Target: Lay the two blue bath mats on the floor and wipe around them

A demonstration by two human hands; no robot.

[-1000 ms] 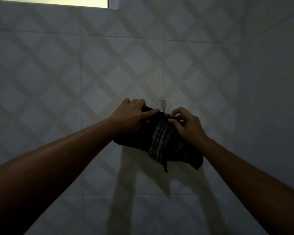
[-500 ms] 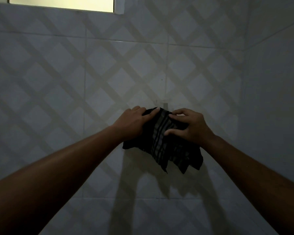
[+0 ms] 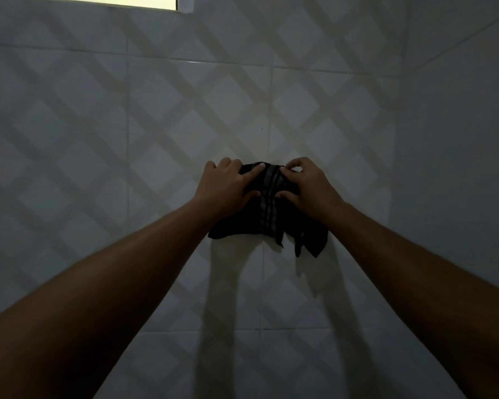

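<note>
A dark checked cloth [image 3: 267, 217] with pale stripes hangs against the tiled wall at arm's length. My left hand [image 3: 228, 187] grips its upper left part, fingers over the top edge. My right hand [image 3: 307, 187] pinches its upper right part, thumb and fingertips on the fabric. The cloth's lower corners dangle free below both hands. The wall hook seen earlier is hidden behind the cloth and hands. No blue bath mat and no floor are in view.
A white tiled wall [image 3: 127, 139] with a diamond pattern fills the view. A side wall [image 3: 458, 168] meets it at a corner on the right. A lit window edge [image 3: 127, 0] shows at the top left. The room is dim.
Both hands have pushed the cloth's top up over the small wall hook, which is now covered. The cloth is bunched tighter between the hands.
</note>
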